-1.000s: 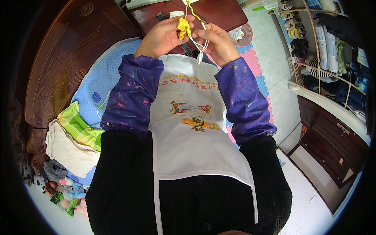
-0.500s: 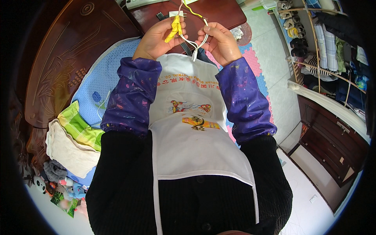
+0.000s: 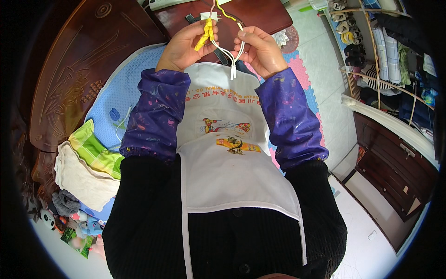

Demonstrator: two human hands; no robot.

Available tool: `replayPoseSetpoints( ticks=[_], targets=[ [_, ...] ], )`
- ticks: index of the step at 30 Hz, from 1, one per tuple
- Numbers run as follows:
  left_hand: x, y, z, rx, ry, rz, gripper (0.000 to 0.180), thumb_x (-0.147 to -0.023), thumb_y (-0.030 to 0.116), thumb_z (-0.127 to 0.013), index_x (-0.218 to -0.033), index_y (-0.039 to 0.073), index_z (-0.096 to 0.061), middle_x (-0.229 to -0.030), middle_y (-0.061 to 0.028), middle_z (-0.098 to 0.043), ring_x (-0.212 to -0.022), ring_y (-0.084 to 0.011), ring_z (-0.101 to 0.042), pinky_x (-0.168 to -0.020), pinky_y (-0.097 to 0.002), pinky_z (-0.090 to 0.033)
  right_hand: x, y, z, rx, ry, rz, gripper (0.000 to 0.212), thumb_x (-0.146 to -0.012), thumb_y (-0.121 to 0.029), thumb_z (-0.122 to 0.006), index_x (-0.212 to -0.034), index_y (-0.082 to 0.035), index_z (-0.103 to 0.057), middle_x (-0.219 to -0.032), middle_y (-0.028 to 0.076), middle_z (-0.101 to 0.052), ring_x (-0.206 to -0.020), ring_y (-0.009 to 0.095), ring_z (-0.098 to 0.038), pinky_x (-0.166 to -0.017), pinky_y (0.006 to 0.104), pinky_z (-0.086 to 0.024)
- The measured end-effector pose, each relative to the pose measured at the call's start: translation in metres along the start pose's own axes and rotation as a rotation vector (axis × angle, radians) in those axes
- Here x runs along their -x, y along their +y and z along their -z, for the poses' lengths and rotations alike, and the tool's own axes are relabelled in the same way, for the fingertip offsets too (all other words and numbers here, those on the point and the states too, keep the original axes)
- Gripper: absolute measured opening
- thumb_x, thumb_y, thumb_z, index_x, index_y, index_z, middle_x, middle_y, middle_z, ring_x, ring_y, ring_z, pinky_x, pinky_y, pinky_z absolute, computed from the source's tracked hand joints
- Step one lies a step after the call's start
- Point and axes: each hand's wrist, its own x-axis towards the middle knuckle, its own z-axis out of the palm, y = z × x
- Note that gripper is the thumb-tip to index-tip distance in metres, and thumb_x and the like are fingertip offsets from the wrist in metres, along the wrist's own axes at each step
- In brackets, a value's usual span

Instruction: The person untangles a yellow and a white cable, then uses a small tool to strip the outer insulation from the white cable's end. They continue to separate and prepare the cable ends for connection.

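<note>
Head view: the left hand [image 3: 188, 45] is holding a yellow taped bundle [image 3: 208, 35] between thumb and fingers, above the near side of a dark red wooden table [image 3: 272, 17]. The right hand [image 3: 264, 50] is pinching a white wire [image 3: 241, 45] between thumb and forefinger, close to where a yellow wire [image 3: 226, 14] is meeting it. White leads [image 3: 222, 49] are running from the bundle toward the right hand's wire, and the lines are coming together at a white end piece [image 3: 233, 73], which is dangling between the hands over the white apron [image 3: 223, 111]. A pink wire [image 3: 212, 9] is rising from the top of the bundle. Just behind the left fingertips, a white plug [image 3: 208, 16] with metal prongs is lying on the table.

Beyond the right hand, a pink lattice basket [image 3: 293, 39] is standing near the table and holding crumpled white material [image 3: 281, 38]. Farther right, a shelf [image 3: 335, 38] is holding rows of shoes [image 3: 346, 38], and a pole rack [image 3: 353, 11] is carrying clothes, among them a pale plaid cloth [image 3: 388, 56] and a green cloth [image 3: 403, 67]. Near the top edge, a pale plastic container [image 3: 318, 4] is sitting close to the shelf; its contents are too small to tell.
</note>
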Motion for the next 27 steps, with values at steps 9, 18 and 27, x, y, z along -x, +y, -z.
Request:
replayPoseSetpoints(
  ticks=[9,18,27],
  targets=[
    [0.016,-0.005,-0.043,-0.029,0.084,-0.008,0.029,-0.091,0.012,-0.042,-0.117,0.001,-0.046,-0.099,-0.0095,-0.056,-0.089,-0.0185,-0.057,-0.083,-0.0341,-0.048,0.004,0.002,-0.007,0.110,0.030,0.018,0.012,-0.082,-0.009,-0.061,-0.090,-0.002,-0.055,-0.079,0.002,-0.058,-0.067,0.011,-0.058,-0.060,0.0250,-0.053],
    [0.032,-0.018,-0.065,-0.083,0.189,-0.020,0.030,-0.090,0.010,-0.045,-0.118,-0.001,-0.048,-0.104,-0.0112,-0.058,-0.097,-0.0202,-0.056,-0.089,-0.0345,-0.045,0.017,0.008,-0.014,0.086,0.094,0.051,0.020,-0.088,-0.021,-0.054,-0.096,-0.002,-0.053,-0.076,0.003,-0.057,-0.066,0.010,-0.056,-0.061,0.0253,-0.052],
    [0.040,-0.020,-0.067,-0.018,0.186,-0.109,0.034,-0.083,0.003,-0.053,-0.116,-0.001,-0.047,-0.101,-0.0105,-0.058,-0.095,-0.0206,-0.057,-0.089,-0.0334,-0.045,0.059,0.026,-0.025,0.220,0.001,0.172,0.022,-0.083,-0.006,-0.056,-0.102,-0.002,-0.046,-0.083,0.004,-0.058,-0.075,0.011,-0.056,-0.066,0.0244,-0.047]
  ],
)
